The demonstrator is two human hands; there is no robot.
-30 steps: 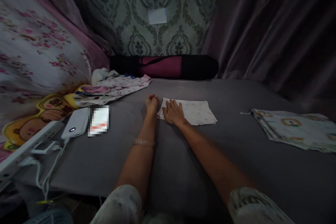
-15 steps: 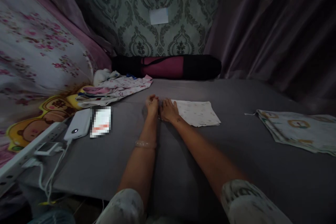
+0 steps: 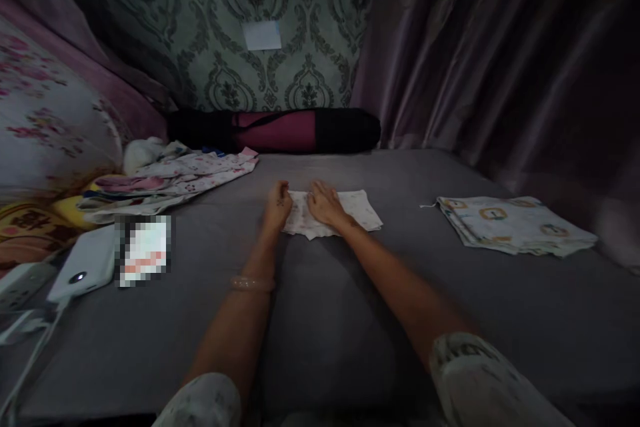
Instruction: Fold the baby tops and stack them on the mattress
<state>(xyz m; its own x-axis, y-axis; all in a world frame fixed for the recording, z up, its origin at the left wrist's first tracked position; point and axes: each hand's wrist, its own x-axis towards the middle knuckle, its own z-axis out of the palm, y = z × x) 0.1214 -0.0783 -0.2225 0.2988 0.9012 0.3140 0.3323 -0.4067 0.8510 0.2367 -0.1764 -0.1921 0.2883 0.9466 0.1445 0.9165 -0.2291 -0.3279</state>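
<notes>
A folded white cloth (image 3: 363,209) with a faint print lies on the grey bed cover, its lower edge uneven. At its left edge is my left hand (image 3: 280,207), turned on its side, with the fingers curled in against the fabric; the fingertips are partly hidden. My right hand (image 3: 325,203) rests palm down on the middle of the cloth, fingers stretched forward and a little blurred. A clear bangle (image 3: 253,283) circles my left forearm.
To the right lies a folded white cloth with yellow-brown motifs (image 3: 515,227). Rumpled clothes (image 3: 185,173) are heaped at left, near a white power bank (image 3: 87,263) with a cable and a pixelated item (image 3: 145,250). A black and magenta long bag (image 3: 275,130) lies along the wall.
The view has swung right, shifting the surroundings leftward. My hands have moved apart, showing cloth between them. The left hand is at the cloth's left edge; the right is farther in over the cloth.
</notes>
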